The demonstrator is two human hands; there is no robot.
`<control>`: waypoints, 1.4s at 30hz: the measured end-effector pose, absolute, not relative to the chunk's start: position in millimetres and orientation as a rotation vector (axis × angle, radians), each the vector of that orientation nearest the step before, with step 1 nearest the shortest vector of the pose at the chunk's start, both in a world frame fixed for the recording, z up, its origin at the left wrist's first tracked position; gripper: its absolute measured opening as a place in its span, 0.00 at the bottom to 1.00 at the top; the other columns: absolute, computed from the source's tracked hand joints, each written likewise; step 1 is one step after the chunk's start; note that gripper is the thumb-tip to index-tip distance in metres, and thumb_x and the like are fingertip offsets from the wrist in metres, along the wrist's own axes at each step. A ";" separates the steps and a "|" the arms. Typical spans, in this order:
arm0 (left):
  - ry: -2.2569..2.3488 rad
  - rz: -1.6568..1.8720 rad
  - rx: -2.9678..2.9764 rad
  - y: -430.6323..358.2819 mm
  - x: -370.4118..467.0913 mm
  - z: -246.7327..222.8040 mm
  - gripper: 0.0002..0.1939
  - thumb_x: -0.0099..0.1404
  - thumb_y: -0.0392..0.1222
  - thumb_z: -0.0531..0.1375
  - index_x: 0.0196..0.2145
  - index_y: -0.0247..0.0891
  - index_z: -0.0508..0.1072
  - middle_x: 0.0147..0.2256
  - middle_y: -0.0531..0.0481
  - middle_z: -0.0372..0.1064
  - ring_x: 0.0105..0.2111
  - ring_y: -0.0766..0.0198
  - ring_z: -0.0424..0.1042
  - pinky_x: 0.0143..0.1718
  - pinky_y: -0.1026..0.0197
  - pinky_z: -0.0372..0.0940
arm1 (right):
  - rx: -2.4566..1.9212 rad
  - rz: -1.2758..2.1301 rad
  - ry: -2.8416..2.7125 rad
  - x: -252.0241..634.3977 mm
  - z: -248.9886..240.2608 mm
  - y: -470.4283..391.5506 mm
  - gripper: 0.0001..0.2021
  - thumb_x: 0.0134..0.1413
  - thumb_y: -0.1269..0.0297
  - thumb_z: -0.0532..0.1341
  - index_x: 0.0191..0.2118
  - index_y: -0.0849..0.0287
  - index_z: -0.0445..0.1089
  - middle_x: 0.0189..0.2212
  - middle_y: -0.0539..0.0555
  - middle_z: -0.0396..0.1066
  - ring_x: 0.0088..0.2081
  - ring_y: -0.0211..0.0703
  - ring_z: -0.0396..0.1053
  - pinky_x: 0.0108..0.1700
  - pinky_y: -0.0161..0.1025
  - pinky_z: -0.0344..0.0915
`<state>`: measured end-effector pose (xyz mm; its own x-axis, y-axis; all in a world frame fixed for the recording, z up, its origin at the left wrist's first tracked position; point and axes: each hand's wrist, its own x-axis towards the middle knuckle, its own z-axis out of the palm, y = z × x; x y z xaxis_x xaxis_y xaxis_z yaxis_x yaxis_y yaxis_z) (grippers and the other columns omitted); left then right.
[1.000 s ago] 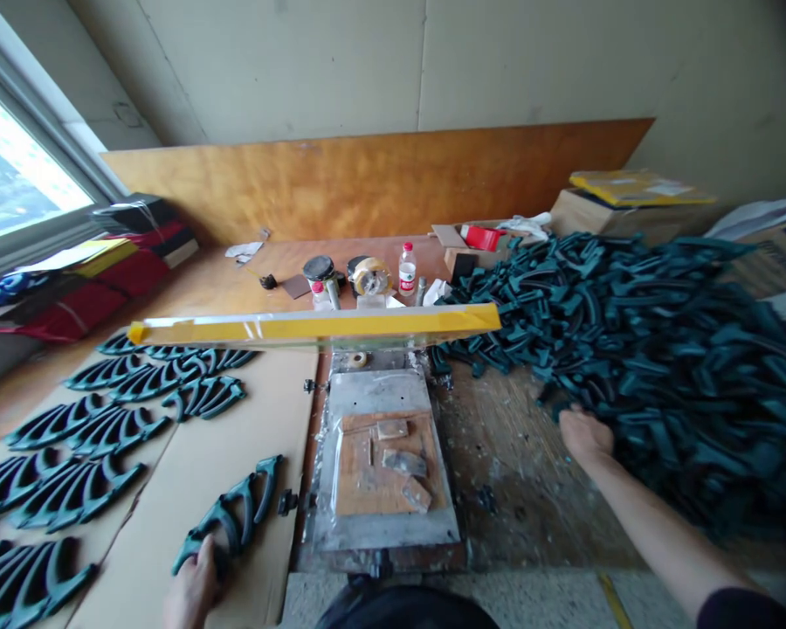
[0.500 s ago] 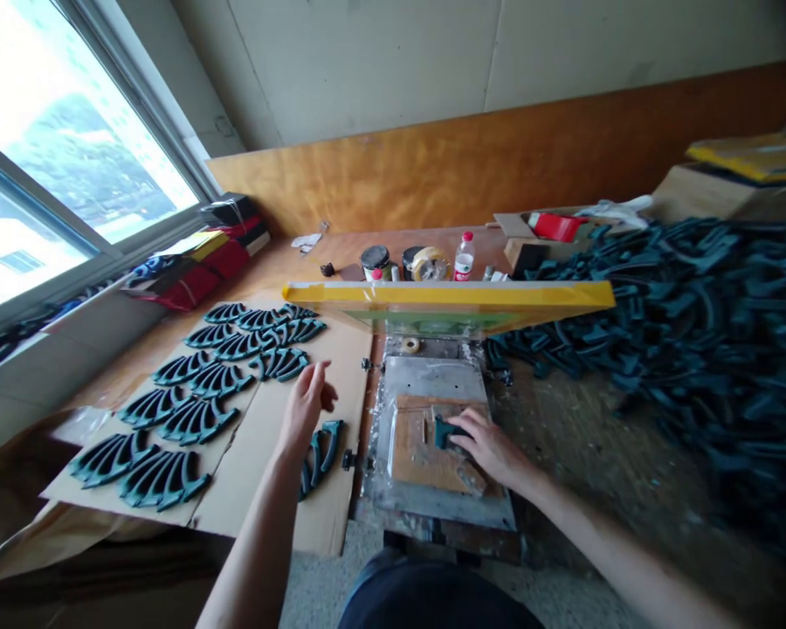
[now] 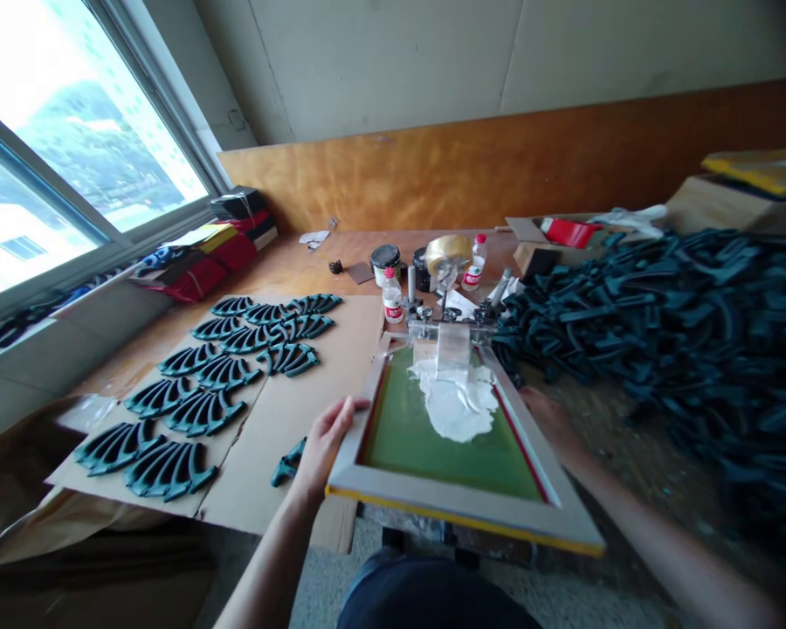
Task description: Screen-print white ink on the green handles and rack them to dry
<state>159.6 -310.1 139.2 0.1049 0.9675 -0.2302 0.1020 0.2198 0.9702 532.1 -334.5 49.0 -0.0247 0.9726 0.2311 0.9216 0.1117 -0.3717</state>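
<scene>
Gripping: the left hand [image 3: 320, 441] is curling its fingers over the left rail of the screen-printing frame [image 3: 455, 502], thumb on top, at lower centre of the picture.
Right hand: the right hand [image 3: 550, 418] is lying against the frame's right rail, right of centre; the rail is hiding its fingers, so I cannot tell whether they are closing on it.
Frame position: the screen-printing frame is lying nearly flat, its near yellow-edged rail tilting toward the lower right of the picture, its far end meeting the metal hinge clamp [image 3: 449, 330].
Screen: the green mesh [image 3: 432, 441] is carrying a spread of white ink [image 3: 457, 404] in its upper half, with a squeegee [image 3: 452, 349] standing at the ink's far edge.
Nearby part: one teal plastic piece [image 3: 288, 461] is lying on the cardboard sheet [image 3: 268, 428], just left of the left hand.
Laid-out parts: rows of teal fan-shaped pieces [image 3: 203, 384] are lying on the cardboard at centre left.
Pile: a heap of teal plastic pieces [image 3: 681, 332] is filling the right side of the picture.
Bench back: a tape roll [image 3: 448, 249] and two small bottles [image 3: 393, 297] are standing behind the frame, upper centre.
</scene>
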 end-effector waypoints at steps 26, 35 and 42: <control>1.388 0.634 1.229 -322.3 150.0 10.8 0.38 0.61 0.63 0.54 0.62 0.39 0.58 0.28 0.52 0.72 0.27 0.61 0.71 0.27 0.63 0.63 | -1.055 -0.189 -2.472 450.9 70.2 -358.9 0.14 0.57 0.78 0.49 0.39 0.62 0.71 0.34 0.57 0.71 0.39 0.45 0.66 0.39 0.40 0.64; 1.370 0.659 1.146 -323.6 150.5 38.6 0.41 0.59 0.62 0.58 0.64 0.38 0.56 0.30 0.51 0.73 0.28 0.61 0.72 0.28 0.63 0.64 | -1.600 0.196 -2.268 463.5 114.3 -295.1 0.22 0.55 0.63 0.63 0.57 0.52 0.65 0.41 0.53 0.72 0.40 0.44 0.70 0.41 0.38 0.67; 1.286 0.819 1.122 -307.7 157.7 140.1 0.29 0.60 0.64 0.56 0.44 0.35 0.75 0.23 0.54 0.69 0.23 0.67 0.66 0.24 0.66 0.60 | -1.851 -0.135 -1.863 518.7 141.9 -266.3 0.19 0.61 0.52 0.54 0.53 0.55 0.69 0.37 0.54 0.72 0.34 0.44 0.70 0.33 0.36 0.63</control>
